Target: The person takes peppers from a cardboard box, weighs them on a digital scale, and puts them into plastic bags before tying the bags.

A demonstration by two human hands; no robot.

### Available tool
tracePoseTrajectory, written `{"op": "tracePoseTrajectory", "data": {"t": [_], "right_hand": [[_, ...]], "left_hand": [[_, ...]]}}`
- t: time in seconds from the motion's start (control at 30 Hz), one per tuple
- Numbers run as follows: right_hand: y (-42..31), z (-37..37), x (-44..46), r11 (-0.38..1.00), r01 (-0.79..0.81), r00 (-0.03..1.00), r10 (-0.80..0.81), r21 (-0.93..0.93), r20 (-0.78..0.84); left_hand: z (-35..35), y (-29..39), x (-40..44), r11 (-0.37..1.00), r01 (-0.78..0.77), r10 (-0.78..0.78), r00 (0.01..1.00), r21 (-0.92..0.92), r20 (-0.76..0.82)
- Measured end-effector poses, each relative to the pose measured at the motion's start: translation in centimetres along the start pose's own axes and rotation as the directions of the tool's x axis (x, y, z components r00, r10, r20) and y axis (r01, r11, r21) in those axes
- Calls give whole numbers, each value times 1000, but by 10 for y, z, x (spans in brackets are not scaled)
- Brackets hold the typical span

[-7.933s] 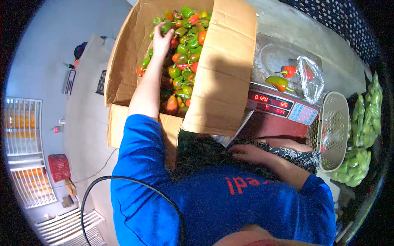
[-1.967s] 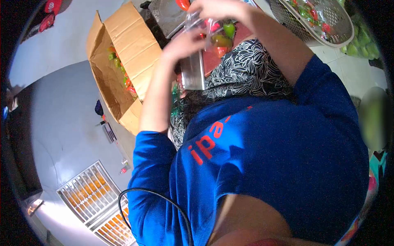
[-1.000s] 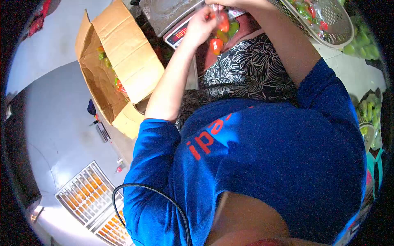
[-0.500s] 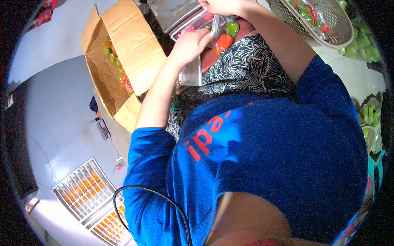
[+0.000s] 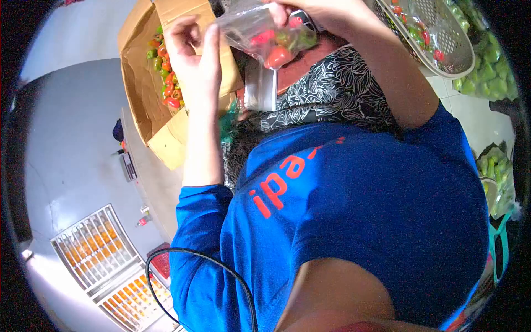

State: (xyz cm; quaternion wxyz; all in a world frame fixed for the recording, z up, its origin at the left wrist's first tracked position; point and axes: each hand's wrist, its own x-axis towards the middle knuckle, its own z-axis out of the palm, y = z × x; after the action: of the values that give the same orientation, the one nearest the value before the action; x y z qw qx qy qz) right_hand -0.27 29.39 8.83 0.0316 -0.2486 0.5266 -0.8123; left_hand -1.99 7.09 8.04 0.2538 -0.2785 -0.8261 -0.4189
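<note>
A clear plastic bag (image 5: 249, 27) with red, orange and green peppers (image 5: 278, 57) in it hangs above my lap. My right hand (image 5: 285, 12) pinches its upper edge. My left hand (image 5: 194, 52) is at the bag's left end, over the cardboard box; its thumb tip meets the bag's edge, and the other fingers are curled but apart from the thumb. Below the bag, a flat clear plastic sheet or bag with a white edge (image 5: 261, 88) lies by my lap.
A cardboard box (image 5: 135, 99) at the left holds several red, orange and green peppers (image 5: 166, 72). At the upper right is a white perforated basket (image 5: 464, 63) with bagged peppers, beside bags of green produce (image 5: 487, 66). A black cable (image 5: 221, 260) loops past my left sleeve.
My left hand has moved left, from beside the right hand to over the box, and its thumb and fingers have spread. The bag now stretches left, with its peppers slightly shifted.
</note>
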Motion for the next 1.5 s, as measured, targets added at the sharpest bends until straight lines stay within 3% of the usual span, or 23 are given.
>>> {"op": "tracePoseTrajectory", "data": {"t": [0.03, 0.1, 0.17, 0.23, 0.3, 0.33, 0.4, 0.5, 0.53, 0.63, 0.67, 0.77, 0.83, 0.9, 0.93, 1.0, 1.1, 1.23, 1.27, 1.3, 1.43, 1.47, 1.5], "right_hand": [[-6, 13, -3, 996, -22, 999, 20, 88, 27], [-18, 37, -9, 996, -80, 996, 79, 45, 28], [-22, 46, -9, 998, -50, 998, 53, -49, 46], [-19, 52, -12, 982, 52, 995, -35, -184, 97], [-21, 46, -12, 935, 163, 987, -154, -316, 52], [-26, 49, -11, 986, 12, 998, -22, -168, -56], [17, 24, -15, 973, -136, 974, 165, -185, 156], [30, 35, -26, 892, -227, 902, 344, -391, 262], [37, 41, -23, 970, -92, 873, 187, -225, 450], [78, 48, -18, 906, -362, 697, 419, -218, 583], [83, 54, -17, 918, -389, 692, 346, -77, 634], [108, 51, -14, 978, -210, 629, 141, -8, 764], [111, 45, -16, 971, -233, 659, 198, -54, 725], [112, 37, -14, 954, -271, 651, 282, -132, 705], [114, 35, -13, 967, -224, 656, 239, -118, 716], [127, 34, -17, 924, -372, 668, 333, -89, 666], [138, 38, -26, 851, -525, 658, 428, -30, 620], [145, 47, -40, 830, -558, 694, 460, 9, 554], [146, 48, -43, 779, -616, 685, 457, 117, 567], [146, 48, -43, 769, -624, 684, 449, 142, 574], [144, 51, -43, 726, -659, 674, 455, 196, 582], [144, 52, -43, 716, -670, 669, 466, 198, 578], [140, 52, -43, 746, -652, 673, 486, 137, 557]], "left_hand": [[5, 9, -8, 999, 5, -10, 995, -46, -99], [15, 24, -26, 903, 234, -242, 970, -359, 24], [33, 20, -49, 594, 432, -348, 899, -679, 267], [32, 39, -46, 651, 517, -335, 853, -556, 401], [22, 63, -30, 778, 447, -287, 878, -441, 382], [14, 65, -22, 846, 408, -275, 886, -343, 374], [13, 64, -17, 801, 496, -417, 864, -334, 284], [2, 89, 15, 928, 298, -190, 896, -225, 402], [12, 71, 13, 850, 168, 14, 940, -499, 341], [23, 70, 11, 786, 276, -119, 946, -553, 303], [24, 69, 11, 756, 323, -182, 939, -569, 292], [23, 56, 17, 627, 469, -389, 880, -622, 272], [21, 46, 24, 358, 504, -459, 828, -786, 322], [16, 7, 21, 190, 483, -370, 841, -854, 393], [13, -8, 21, 148, 515, -423, 805, -845, 416], [10, -22, 24, 59, 565, -519, 722, -823, 458], [14, -15, 21, 55, 542, -704, 616, -839, 352], [-2, -45, -10, 51, 510, -613, 695, -859, 376], [0, -41, -21, 237, 528, -668, 698, -815, 258], [4, -26, -29, 86, 530, -681, 650, -844, 339], [18, 2, -68, 258, 780, -542, 605, -570, 583], [19, 17, -66, 220, 806, -596, 557, -549, 579], [14, 5, -64, 39, 762, -489, 579, -647, 652]]}}
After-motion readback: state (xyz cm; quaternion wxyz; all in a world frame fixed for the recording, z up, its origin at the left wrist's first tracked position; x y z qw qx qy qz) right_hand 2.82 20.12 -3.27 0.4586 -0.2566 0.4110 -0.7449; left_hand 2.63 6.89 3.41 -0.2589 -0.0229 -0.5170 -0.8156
